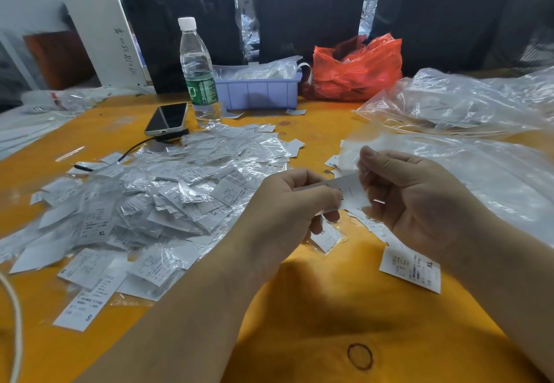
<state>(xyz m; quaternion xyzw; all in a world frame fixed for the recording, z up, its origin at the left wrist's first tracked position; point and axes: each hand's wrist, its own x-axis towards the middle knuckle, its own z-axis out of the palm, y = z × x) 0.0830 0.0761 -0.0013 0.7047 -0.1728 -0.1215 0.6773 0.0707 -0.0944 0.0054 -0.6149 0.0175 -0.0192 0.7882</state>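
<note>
**Two hands hold one tag**

The left hand (295,202) and the right hand (419,202) both pinch a small white tag (352,193). It sits between them, above the yellow table (314,307). A big pile of tags (156,196) lies to the left.

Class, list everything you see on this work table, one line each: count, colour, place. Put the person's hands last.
held label: one, white, between both hands.
label pile: many, white in clear sleeves, left of the hands.
loose label: one, white, marked XL, beside the right wrist.
water bottle: one, clear with green wrap, behind the pile.
phone: one, dark screen, left of the bottle.
tray: one, lilac, back middle.
plastic bag: one, red, right of the tray.
clear bags: several, transparent, right side.
table: one, orange-yellow, under everything.
left hand: one, pinching the held label.
right hand: one, holding the held label.
</note>
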